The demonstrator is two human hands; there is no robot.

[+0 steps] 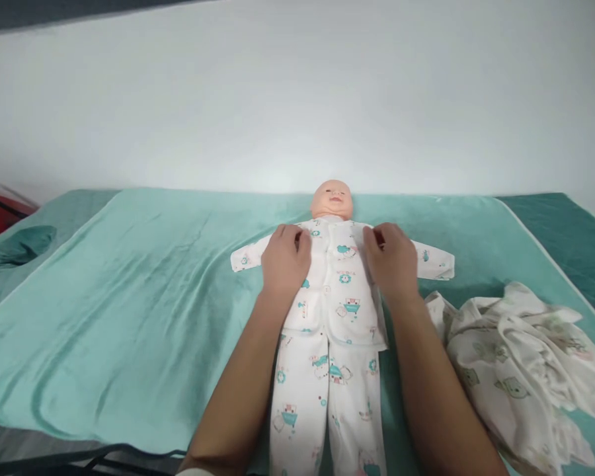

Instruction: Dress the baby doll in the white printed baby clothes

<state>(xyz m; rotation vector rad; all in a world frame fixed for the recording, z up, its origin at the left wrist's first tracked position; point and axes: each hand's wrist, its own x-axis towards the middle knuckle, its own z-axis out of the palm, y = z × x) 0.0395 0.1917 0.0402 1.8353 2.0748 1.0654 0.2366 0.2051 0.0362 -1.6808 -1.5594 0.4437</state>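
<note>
A baby doll (332,198) lies on its back, dressed in a white printed baby shirt (344,277) and matching trousers (302,403). At the shirt's left shoulder and sleeve, my left hand (286,259) is closed, thumb drawn in toward the curled fingers. My right hand (391,259) is closed in the same way on the opposite side. Both pinch the shirt near the armpits; the fingertips are partly hidden. The sleeves stretch out sideways past each hand, and the shirt front lies flat over the trouser waist.
A teal plush sheet (129,297) covers the bed. Crumpled white printed cloth (520,377) lies to the right of my right forearm. A white wall (297,99) rises behind the doll's head. Something red (0,218) shows at the far left edge.
</note>
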